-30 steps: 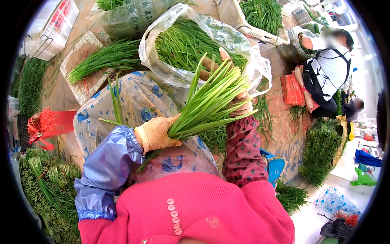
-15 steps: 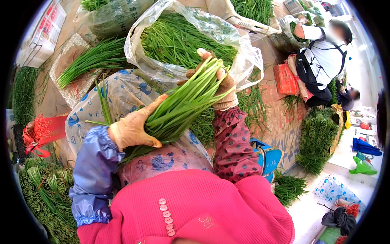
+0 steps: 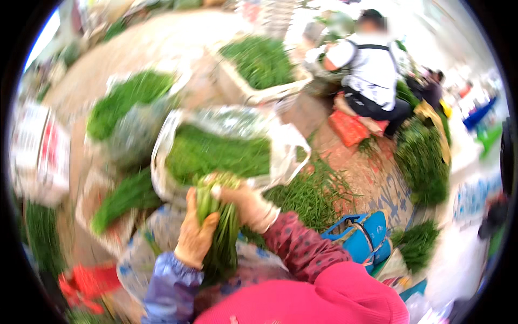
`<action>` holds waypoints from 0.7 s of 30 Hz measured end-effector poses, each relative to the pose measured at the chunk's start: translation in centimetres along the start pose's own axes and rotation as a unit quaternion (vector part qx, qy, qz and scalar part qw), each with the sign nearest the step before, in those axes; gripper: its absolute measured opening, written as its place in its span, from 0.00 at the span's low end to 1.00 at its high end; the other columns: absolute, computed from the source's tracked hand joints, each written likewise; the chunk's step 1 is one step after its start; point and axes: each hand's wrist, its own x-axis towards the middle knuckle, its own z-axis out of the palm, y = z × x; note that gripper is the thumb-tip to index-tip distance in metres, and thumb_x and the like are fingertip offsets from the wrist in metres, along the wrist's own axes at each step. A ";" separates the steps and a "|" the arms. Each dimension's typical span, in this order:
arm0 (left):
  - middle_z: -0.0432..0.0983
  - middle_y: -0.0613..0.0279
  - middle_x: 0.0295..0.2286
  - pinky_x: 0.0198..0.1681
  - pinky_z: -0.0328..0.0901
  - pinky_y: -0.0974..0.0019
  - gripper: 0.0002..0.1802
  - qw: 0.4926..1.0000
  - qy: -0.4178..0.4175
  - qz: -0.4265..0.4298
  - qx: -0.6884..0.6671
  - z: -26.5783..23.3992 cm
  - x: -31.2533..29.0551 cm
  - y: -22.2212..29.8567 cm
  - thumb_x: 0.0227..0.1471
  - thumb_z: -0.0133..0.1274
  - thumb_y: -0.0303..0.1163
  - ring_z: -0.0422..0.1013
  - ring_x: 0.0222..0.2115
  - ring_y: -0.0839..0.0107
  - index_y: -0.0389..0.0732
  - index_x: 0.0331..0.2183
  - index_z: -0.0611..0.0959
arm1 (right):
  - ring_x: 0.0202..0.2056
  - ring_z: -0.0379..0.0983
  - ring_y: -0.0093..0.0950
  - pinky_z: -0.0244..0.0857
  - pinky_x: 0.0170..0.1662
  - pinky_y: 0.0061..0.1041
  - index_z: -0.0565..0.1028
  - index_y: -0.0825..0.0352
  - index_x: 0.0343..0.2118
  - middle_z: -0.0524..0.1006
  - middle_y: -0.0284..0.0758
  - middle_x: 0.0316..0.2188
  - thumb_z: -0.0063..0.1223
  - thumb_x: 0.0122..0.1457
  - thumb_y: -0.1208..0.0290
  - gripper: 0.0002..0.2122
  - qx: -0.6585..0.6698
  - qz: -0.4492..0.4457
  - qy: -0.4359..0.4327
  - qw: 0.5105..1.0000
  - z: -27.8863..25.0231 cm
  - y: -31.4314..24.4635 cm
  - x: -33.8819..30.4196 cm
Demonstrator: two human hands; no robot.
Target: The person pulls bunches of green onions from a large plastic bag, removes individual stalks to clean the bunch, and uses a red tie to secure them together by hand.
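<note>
A bunch of garlic chives (image 3: 222, 248) stands upright in front of me, pale cut ends up and green leaves hanging down. My gloved left hand (image 3: 195, 233) grips it from the left. My right hand (image 3: 248, 206), in a worn glove, wraps round the top near the pale ends. Just beyond my hands is an open clear plastic bag (image 3: 291, 167) full of chives (image 3: 216, 154). My lap is covered by a clear plastic sheet (image 3: 137, 264) with blue prints. Motion blurs the finger details.
Loose chives (image 3: 310, 197) lie on the floor to the right, near a blue bag (image 3: 367, 237). A white crate (image 3: 253, 97) of chives stands farther off. A chive bundle (image 3: 127, 200) lies at left, near red ties (image 3: 86, 286). A person (image 3: 372, 70) sits at the far right.
My view has swung upward, showing more of the floor beyond. The chive bunch has turned from slanting to upright, and my hands have come closer together around it.
</note>
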 end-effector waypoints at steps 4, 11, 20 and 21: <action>0.72 0.47 0.43 0.46 0.63 0.59 0.26 0.994 -0.098 -0.053 -0.013 -1.1 -0.3 0.3 0.61 0.41 0.45 0.70 0.44 0.54 0.34 0.52 0.68 | 0.41 0.68 0.19 0.63 0.47 0.22 0.61 0.68 0.58 0.73 0.30 0.41 0.58 0.53 0.75 0.29 -0.044 0.020 -0.069 0.996 0.7 -0.2 -1.3; 0.71 0.44 0.45 0.49 0.61 0.60 0.30 0.981 -0.134 -0.034 0.134 -2.1 -0.7 3.1 0.62 0.39 0.45 0.68 0.47 0.53 0.30 0.55 0.64 | 0.35 0.71 0.21 0.67 0.41 0.22 0.72 0.68 0.44 0.75 0.29 0.29 0.59 0.42 0.77 0.22 -0.179 -0.102 -0.035 0.978 3.5 -0.3 -1.2; 0.67 0.45 0.51 0.52 0.61 0.59 0.40 0.971 -0.164 0.038 0.171 -1.4 2.8 -1.7 0.52 0.56 0.45 0.65 0.51 0.52 0.38 0.59 0.60 | 0.29 0.72 0.19 0.70 0.35 0.20 0.75 0.68 0.36 0.76 0.29 0.27 0.59 0.44 0.82 0.13 -0.305 -0.364 0.093 0.875 2.3 -19.6 -4.4; 0.66 0.44 0.52 0.52 0.61 0.59 0.40 0.962 -0.176 0.021 0.209 -2.4 2.4 -3.6 0.51 0.56 0.44 0.64 0.52 0.50 0.38 0.59 0.60 | 0.29 0.73 0.20 0.70 0.35 0.20 0.75 0.68 0.37 0.76 0.30 0.27 0.59 0.45 0.82 0.14 -0.301 -0.405 0.097 0.858 2.4 -22.0 -5.6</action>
